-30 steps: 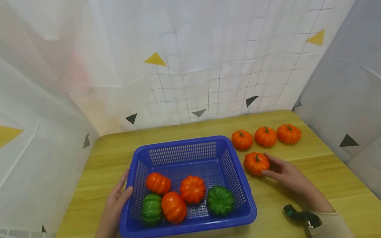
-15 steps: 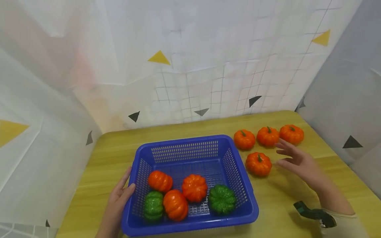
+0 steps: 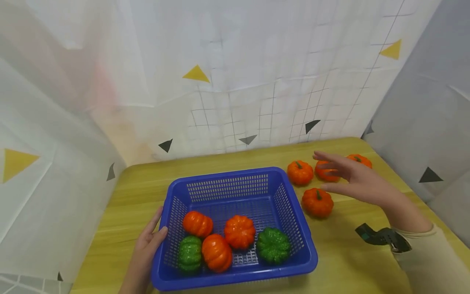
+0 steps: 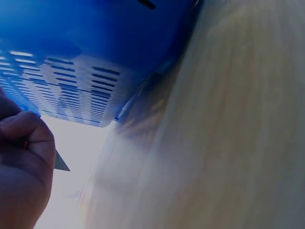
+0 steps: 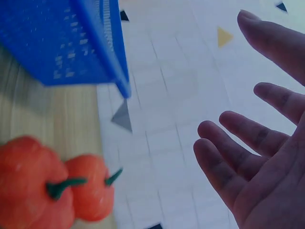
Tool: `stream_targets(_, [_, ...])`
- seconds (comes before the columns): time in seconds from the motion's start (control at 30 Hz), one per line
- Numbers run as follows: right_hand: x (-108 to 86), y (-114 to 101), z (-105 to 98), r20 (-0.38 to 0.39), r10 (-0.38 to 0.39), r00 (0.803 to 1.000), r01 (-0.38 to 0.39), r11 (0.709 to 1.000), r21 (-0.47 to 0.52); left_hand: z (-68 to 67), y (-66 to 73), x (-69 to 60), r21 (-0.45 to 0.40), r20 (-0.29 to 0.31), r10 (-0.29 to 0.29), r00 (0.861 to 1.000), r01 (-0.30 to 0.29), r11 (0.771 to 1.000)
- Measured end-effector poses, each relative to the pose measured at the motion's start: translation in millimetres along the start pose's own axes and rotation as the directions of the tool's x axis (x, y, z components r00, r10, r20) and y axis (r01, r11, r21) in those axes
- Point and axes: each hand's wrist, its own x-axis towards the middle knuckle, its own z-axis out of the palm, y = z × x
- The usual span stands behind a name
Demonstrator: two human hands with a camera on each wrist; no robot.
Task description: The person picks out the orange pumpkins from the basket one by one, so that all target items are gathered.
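Note:
A blue plastic basket [image 3: 235,281] stands on the wooden table; inside lie several toy pumpkins, among them an orange one [image 3: 240,232] and a green one [image 3: 273,246]. My left hand [image 3: 145,247] holds the basket's left side, its thumb at the rim; the left wrist view shows only part of that hand [image 4: 24,162]. Raised over the orange pumpkins right of the basket, my right hand [image 3: 361,181] has spread fingers and holds nothing. It partly covers two back-row pumpkins, the middle one [image 3: 323,173] and the right one [image 3: 361,159]. The nearest pumpkin [image 3: 317,203] sits in front of them.
Another orange pumpkin [image 3: 300,172] rests by the basket's back right corner. White patterned sheeting [image 3: 249,102] rises behind the table [image 3: 147,179] and along both sides. A dark strap device [image 3: 382,238] is on my right wrist.
My right hand has left the near orange pumpkin, drawn back to the right, then risen and moved left above the pumpkins. The left hand stays at the basket.

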Motion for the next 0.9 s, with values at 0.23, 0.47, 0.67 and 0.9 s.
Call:
stream_targets(0.23, [32.1,-32,4,0.143,-0.044,0.989,0.034,0.997,0.071,-0.5,-0.4,0.2,-0.024,0.02,0.007,1.0,-0.006,1.0])
stream_targets(0.47, [59.3,-57,22,0.236,-0.065,0.97,0.046,0.995,0.085,0.5,-0.7,0.3,-0.004,0.002,0.007,1.0,-0.007,1.0])
stream_targets(0.67, [70.3,-69,54,0.335,-0.093,0.938,0.072,0.995,0.075,1.9,0.3,-0.1,-0.01,0.008,0.012,1.0,-0.012,1.0])
stream_targets(0.9, [73.8,-78,90,0.421,-0.095,0.902,0.083,0.995,0.047,1.9,0.9,-1.1,-0.015,0.016,0.018,1.0,-0.018,1.0])
